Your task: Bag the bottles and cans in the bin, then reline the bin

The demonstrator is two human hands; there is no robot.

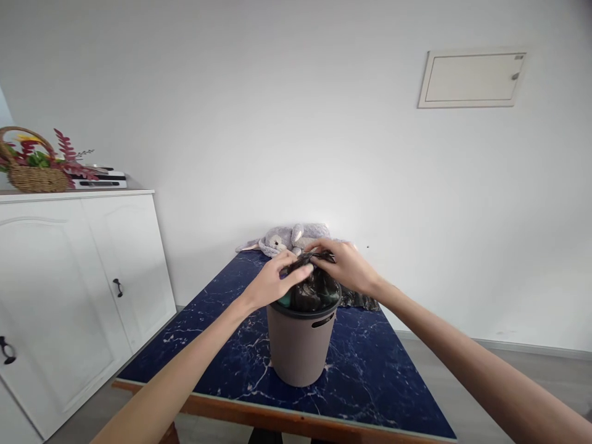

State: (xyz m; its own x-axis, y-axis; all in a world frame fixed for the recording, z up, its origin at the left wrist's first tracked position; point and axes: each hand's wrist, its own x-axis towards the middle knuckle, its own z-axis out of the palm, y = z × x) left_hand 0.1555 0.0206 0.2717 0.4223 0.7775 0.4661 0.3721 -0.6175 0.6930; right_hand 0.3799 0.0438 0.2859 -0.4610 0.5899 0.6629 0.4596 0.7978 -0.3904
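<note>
A grey-brown trash can [300, 345] with a dark rim stands upright on the blue marbled table [208, 345]. Black plastic of a garbage bag [314, 293] bulges up out of its mouth, with a bit of green showing at the left inside the rim. Above the can, my left hand [275, 280] grips the gathered top of the bag from the left. My right hand [340, 265] pinches the same bunched plastic from the right. Both hands are closed, close together, and partly cover the bag's top.
A grey plush rabbit [277, 239] lies at the table's far end against the wall. More black plastic [358, 300] lies on the table behind the can, at the right. To the left stands a white cabinet [69, 277] bearing a flower basket [39, 177].
</note>
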